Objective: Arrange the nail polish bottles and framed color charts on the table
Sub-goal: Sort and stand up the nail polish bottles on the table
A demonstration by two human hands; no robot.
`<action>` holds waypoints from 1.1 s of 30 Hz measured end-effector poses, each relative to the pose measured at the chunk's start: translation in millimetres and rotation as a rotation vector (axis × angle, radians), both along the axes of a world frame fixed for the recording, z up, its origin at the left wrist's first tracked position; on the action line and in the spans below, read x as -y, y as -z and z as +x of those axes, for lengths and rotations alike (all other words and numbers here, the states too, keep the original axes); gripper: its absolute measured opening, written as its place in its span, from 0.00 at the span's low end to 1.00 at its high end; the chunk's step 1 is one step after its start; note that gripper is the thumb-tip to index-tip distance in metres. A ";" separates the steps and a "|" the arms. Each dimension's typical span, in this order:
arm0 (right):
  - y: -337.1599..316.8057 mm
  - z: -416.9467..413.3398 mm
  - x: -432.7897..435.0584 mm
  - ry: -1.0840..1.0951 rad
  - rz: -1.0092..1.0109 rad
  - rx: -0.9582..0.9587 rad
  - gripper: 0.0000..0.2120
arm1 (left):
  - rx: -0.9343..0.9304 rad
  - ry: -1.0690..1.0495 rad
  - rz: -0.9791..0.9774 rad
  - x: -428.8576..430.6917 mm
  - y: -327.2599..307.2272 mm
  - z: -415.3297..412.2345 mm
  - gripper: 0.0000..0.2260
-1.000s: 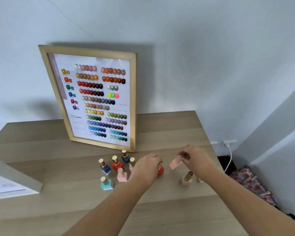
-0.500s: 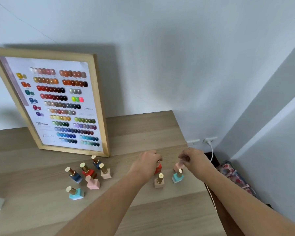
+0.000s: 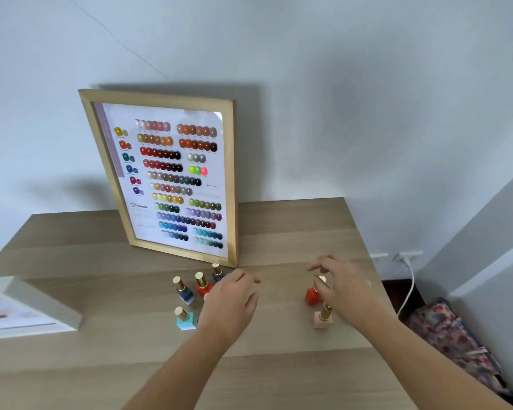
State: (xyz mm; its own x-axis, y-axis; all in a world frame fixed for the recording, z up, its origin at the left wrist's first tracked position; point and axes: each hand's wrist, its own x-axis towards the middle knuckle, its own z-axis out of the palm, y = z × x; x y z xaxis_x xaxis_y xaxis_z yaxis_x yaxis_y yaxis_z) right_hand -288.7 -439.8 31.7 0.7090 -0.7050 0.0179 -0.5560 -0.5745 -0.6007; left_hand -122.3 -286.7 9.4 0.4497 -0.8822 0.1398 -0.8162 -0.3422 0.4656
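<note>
A wood-framed color chart (image 3: 172,179) leans upright against the wall at the back of the table (image 3: 293,232). In front of it stand a blue bottle (image 3: 185,294), a red bottle (image 3: 203,288), a dark blue bottle (image 3: 218,273) and a light blue bottle (image 3: 185,319), all with gold caps. My left hand (image 3: 231,303) hovers over this group with its fingers spread, hiding whatever stands beneath. To the right, my right hand (image 3: 344,288) pinches the cap of an orange-red bottle (image 3: 312,298). A beige bottle (image 3: 322,318) stands just in front of it.
A white-framed chart (image 3: 27,309) lies flat at the table's left edge. The table's right edge runs close to my right arm. Beyond it are wall sockets with a white cable (image 3: 409,279) and a floral bag (image 3: 456,338) on the floor.
My left hand let go of the orange-red bottle and moved left over the bottle group. My right hand shifted onto the orange-red bottle's cap. The view swung back to the left.
</note>
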 end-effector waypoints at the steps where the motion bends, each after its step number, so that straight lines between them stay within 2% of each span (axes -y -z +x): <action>1: 0.3 12.6 -8.4 -0.048 0.013 0.017 0.08 | 0.006 -0.033 -0.004 -9.9 -0.6 9.1 0.10; 6: 5.8 73.2 -45.3 -0.261 0.060 -0.029 0.12 | 0.063 -0.129 0.105 -41.3 7.3 50.1 0.09; 11: 18.6 114.4 -64.9 -0.331 0.067 -0.139 0.19 | 0.145 -0.002 0.292 -47.0 18.2 64.9 0.10; 19: 24.7 137.0 -69.0 -0.285 0.061 -0.227 0.12 | 0.050 0.048 0.248 -46.4 21.2 66.4 0.07; 22: 16.8 133.4 -58.3 -0.278 0.101 -0.362 0.13 | 0.039 0.084 0.264 -39.7 20.7 64.8 0.07; 29: -2.4 81.0 -8.5 -0.086 0.075 -0.138 0.10 | 0.061 0.155 0.247 8.9 9.8 44.0 0.07; 33: -15.0 32.4 40.7 0.054 0.043 -0.096 0.08 | 0.048 0.216 0.217 62.2 2.8 18.3 0.07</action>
